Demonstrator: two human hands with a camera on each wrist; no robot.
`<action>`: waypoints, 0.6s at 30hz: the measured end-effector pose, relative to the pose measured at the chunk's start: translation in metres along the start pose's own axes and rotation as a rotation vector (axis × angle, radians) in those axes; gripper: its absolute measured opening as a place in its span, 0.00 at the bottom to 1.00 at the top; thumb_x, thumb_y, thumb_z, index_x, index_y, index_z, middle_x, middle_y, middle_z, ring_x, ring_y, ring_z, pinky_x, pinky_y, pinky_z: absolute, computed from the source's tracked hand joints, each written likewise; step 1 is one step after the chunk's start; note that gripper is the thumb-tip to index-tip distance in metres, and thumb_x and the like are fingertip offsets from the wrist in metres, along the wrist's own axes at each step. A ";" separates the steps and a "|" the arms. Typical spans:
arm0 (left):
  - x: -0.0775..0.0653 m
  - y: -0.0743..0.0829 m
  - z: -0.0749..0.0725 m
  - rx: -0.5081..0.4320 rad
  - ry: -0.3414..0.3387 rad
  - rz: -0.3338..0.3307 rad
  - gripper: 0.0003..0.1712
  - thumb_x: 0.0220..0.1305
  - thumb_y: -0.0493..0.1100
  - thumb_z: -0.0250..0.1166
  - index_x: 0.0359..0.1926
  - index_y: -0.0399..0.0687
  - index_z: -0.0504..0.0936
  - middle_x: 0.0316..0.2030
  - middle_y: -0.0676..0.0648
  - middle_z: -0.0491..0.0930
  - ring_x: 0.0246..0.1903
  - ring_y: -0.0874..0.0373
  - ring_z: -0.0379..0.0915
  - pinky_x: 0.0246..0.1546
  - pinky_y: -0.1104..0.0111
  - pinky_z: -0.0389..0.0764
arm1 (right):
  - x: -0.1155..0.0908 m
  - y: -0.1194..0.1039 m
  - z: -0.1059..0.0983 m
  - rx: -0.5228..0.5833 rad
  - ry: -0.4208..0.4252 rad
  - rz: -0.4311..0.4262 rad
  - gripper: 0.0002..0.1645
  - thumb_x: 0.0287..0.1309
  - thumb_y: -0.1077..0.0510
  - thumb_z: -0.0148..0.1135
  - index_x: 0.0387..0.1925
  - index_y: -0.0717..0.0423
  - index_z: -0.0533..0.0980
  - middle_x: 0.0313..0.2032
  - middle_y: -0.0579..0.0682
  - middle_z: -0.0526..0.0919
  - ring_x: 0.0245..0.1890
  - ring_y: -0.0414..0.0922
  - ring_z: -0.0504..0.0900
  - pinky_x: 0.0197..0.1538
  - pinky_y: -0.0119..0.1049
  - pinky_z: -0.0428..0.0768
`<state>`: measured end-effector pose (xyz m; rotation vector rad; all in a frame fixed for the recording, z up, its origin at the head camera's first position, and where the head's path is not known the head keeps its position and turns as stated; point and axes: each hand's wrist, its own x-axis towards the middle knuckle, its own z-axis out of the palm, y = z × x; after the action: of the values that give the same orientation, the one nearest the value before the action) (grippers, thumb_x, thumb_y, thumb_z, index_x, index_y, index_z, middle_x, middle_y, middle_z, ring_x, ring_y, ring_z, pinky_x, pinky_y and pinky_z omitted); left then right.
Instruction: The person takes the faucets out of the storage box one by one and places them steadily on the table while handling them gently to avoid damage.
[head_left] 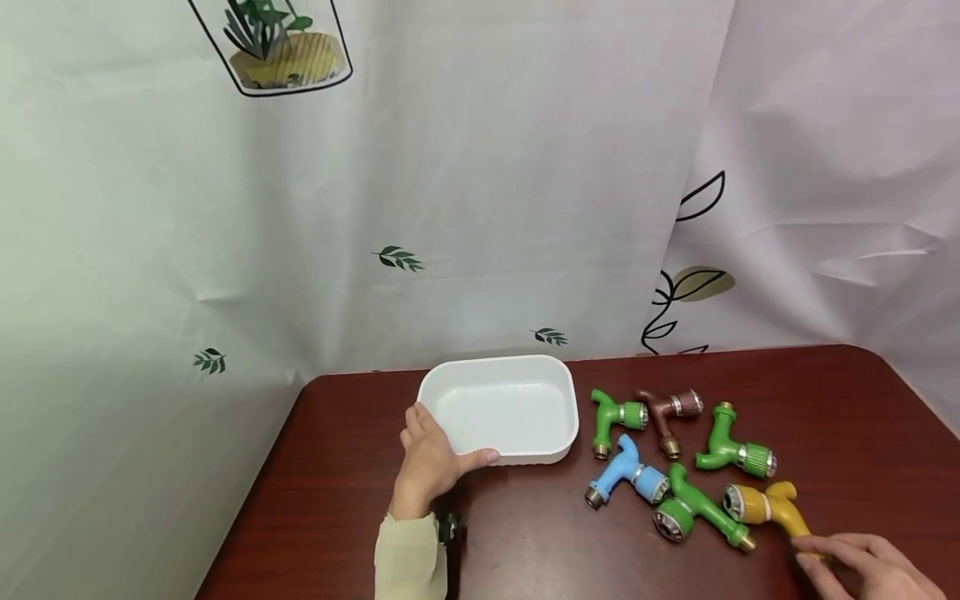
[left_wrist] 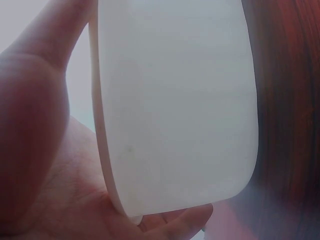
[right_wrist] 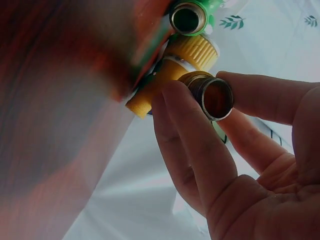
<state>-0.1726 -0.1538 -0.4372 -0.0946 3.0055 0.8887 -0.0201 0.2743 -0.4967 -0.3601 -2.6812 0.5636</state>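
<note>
At the near left corner of a white plastic tray (head_left: 498,417), my left hand (head_left: 430,467) grips the rim, thumb along the front and fingers on the left side. The left wrist view has the tray's outer wall (left_wrist: 175,110) close up. My right hand (head_left: 870,567) pinches the threaded end of a yellow tap (head_left: 783,508) at the lower right. In the right wrist view, thumb and fingers (right_wrist: 200,145) meet around that metal end. Beside the yellow tap lie a green tap (head_left: 701,504) and another green tap (head_left: 731,446).
Further left on the dark red table (head_left: 547,533) are a blue tap (head_left: 626,475), a brown tap (head_left: 667,412) and a third green tap (head_left: 613,417). A pale printed curtain (head_left: 487,208) hangs behind the table and along its left side.
</note>
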 end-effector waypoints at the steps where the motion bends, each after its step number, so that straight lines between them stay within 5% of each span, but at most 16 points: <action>1: 0.000 0.000 0.000 0.001 0.000 0.001 0.84 0.37 0.64 0.84 0.73 0.18 0.38 0.71 0.26 0.45 0.63 0.29 0.51 0.57 0.46 0.73 | 0.001 0.001 0.000 -0.002 -0.004 0.001 0.08 0.41 0.67 0.78 0.27 0.60 0.86 0.29 0.53 0.78 0.29 0.46 0.71 0.22 0.33 0.66; 18: 0.000 0.003 0.001 0.025 0.000 0.022 0.84 0.38 0.65 0.83 0.72 0.17 0.38 0.70 0.25 0.45 0.61 0.29 0.53 0.56 0.47 0.73 | 0.010 -0.001 0.003 -0.007 -0.168 0.026 0.12 0.46 0.62 0.78 0.31 0.66 0.85 0.28 0.51 0.75 0.26 0.46 0.73 0.24 0.39 0.72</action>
<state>-0.1732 -0.1505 -0.4365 -0.0614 3.0225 0.8532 -0.0307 0.2759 -0.4958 -0.3649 -2.8430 0.6177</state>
